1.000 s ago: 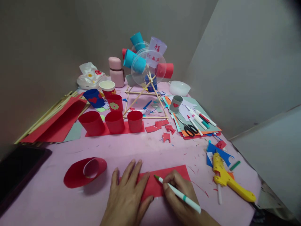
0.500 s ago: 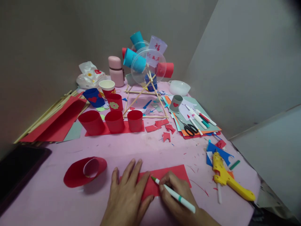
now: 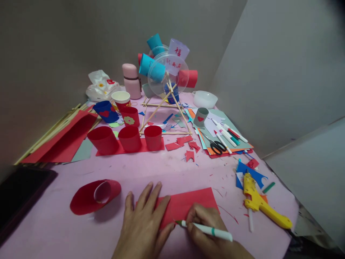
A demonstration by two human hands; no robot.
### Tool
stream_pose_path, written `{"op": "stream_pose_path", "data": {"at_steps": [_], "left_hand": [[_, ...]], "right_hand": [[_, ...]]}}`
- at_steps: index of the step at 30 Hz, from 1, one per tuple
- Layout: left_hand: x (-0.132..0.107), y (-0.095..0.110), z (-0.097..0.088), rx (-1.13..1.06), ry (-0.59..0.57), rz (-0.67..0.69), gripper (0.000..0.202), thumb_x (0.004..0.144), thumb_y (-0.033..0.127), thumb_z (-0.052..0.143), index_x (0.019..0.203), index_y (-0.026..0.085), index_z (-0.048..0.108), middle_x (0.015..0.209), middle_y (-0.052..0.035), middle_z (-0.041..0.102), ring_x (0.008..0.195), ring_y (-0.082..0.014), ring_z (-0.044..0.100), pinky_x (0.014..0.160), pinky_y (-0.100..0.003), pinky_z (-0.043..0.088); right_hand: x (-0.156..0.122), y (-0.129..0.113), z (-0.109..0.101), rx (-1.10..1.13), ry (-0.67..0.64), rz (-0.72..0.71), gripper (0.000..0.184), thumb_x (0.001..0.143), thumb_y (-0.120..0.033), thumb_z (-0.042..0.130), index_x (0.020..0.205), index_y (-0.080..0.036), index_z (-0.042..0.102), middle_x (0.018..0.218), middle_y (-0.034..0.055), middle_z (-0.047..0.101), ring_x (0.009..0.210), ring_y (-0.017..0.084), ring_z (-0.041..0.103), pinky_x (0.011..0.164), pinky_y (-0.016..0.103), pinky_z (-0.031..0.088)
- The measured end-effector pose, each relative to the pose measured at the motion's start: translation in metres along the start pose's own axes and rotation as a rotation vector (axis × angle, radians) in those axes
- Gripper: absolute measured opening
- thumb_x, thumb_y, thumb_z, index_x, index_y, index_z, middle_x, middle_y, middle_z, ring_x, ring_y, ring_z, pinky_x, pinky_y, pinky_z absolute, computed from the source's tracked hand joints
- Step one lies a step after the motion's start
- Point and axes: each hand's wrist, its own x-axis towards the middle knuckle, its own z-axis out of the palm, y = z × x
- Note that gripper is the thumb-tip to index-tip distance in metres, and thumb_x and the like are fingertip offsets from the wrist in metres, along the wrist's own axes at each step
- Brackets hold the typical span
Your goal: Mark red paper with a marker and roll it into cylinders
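A strip of red paper (image 3: 194, 201) lies on the pink tabletop in front of me. My left hand (image 3: 147, 219) rests flat over its left end, fingers spread. In my right hand (image 3: 205, 226) is a white marker with a green band (image 3: 215, 232), its green tip touching the paper near the lower edge, close to my left thumb. Any drawn line is too faint to make out. To the left a red paper loop (image 3: 86, 198) lies on its side, with a smaller rolled ring at its right end.
Several red paper cups (image 3: 129, 140) stand behind. Farther back is a stick frame (image 3: 159, 108) carrying coloured cups. A yellow glue gun (image 3: 250, 194), scissors (image 3: 217, 146) and markers (image 3: 229, 135) are at right; a dark flat device (image 3: 27, 194) at left.
My right hand has drawn the marker tip down across the red paper, from near its middle to its lower edge. The left hand stays pressed on the paper. The view has shifted slightly.
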Motion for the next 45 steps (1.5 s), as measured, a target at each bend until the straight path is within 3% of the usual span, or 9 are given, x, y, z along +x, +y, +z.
{"op": "stream_pose_path", "data": {"at_steps": [5,10,22,32,38,45], "left_hand": [[0.001,0.0,0.0,0.037,0.029,0.015,0.042,0.08,0.043,0.062,0.117,0.025,0.062,0.134,-0.0168,0.056,0.118,-0.0424,0.052,0.087,-0.07,0.037],[-0.001,0.0,-0.001,0.052,0.028,0.025,0.04,0.082,0.042,0.06,0.119,0.026,0.061,0.135,-0.0154,0.055,0.119,-0.04,0.052,0.087,-0.069,0.038],[0.0,-0.001,0.002,0.063,0.015,0.037,0.04,0.083,0.041,0.059,0.121,0.025,0.06,0.137,-0.016,0.053,0.12,-0.0411,0.052,0.087,-0.07,0.037],[0.001,0.001,0.0,0.12,0.046,0.052,0.04,0.081,0.04,0.06,0.118,0.025,0.062,0.134,-0.0156,0.056,0.116,-0.0398,0.056,0.084,-0.069,0.04],[0.001,0.0,0.0,0.121,0.045,0.056,0.039,0.082,0.039,0.059,0.118,0.025,0.062,0.134,-0.0151,0.055,0.117,-0.0402,0.054,0.085,-0.068,0.038],[0.0,-0.001,0.001,0.104,0.024,0.041,0.04,0.084,0.042,0.056,0.12,0.026,0.06,0.136,-0.0148,0.054,0.118,-0.0412,0.053,0.087,-0.07,0.036]], "right_hand": [[-0.004,0.001,-0.011,0.017,-0.015,0.097,0.007,0.073,-0.021,0.045,0.067,-0.023,0.045,0.05,-0.0087,0.036,0.044,0.009,0.032,0.043,0.022,0.022],[-0.006,0.002,-0.015,0.031,0.131,0.12,0.011,0.079,-0.025,0.045,0.068,-0.023,0.045,0.05,-0.0092,0.032,0.045,0.01,0.031,0.044,0.023,0.021],[0.009,-0.003,-0.001,-0.175,0.09,-0.051,0.008,0.08,-0.022,0.045,0.077,-0.021,0.052,0.056,-0.005,0.049,0.048,0.012,0.046,0.047,0.022,0.033],[0.011,0.002,-0.002,-0.26,0.101,-0.062,0.014,0.08,-0.02,0.042,0.079,-0.018,0.055,0.06,0.0008,0.059,0.052,0.015,0.056,0.051,0.023,0.04],[0.008,-0.002,-0.008,-0.236,0.148,-0.012,0.013,0.082,-0.022,0.041,0.078,-0.019,0.054,0.061,0.0002,0.059,0.052,0.014,0.056,0.051,0.022,0.04],[0.004,0.002,-0.015,-0.266,0.197,-0.003,0.01,0.079,-0.02,0.042,0.076,-0.02,0.051,0.053,-0.0056,0.047,0.044,0.012,0.046,0.045,0.022,0.032]]}}
